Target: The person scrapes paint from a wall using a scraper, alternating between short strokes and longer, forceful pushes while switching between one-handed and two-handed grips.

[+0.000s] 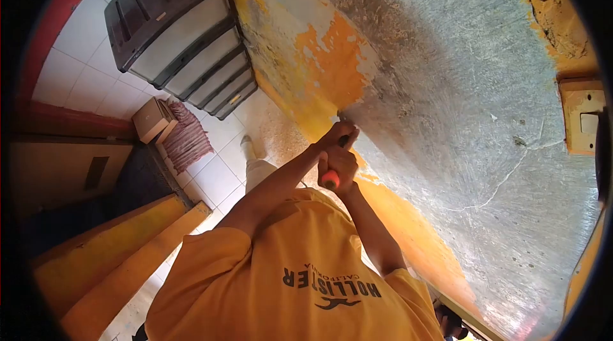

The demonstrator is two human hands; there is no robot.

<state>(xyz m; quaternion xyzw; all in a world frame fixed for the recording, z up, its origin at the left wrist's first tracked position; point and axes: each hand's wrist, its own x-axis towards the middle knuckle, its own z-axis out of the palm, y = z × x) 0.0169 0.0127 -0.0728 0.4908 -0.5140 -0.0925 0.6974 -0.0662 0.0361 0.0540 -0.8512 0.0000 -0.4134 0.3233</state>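
Note:
A tool with a red-orange handle end points back toward my body. My right hand is closed around its handle. Farther forward, my left hand is closed on the front part of the same tool, close to the wall. The tool's dark tip is at the wall, near the border between orange paint and bare grey surface. Whether the tip touches the wall is hard to tell. Flaking orange paint lies beyond my hands.
A dark-framed drawer unit stands against the wall at upper left. Near it are a cardboard box and a reddish cloth on the tiled floor. A yellow ledge is at lower left, a switch plate at right.

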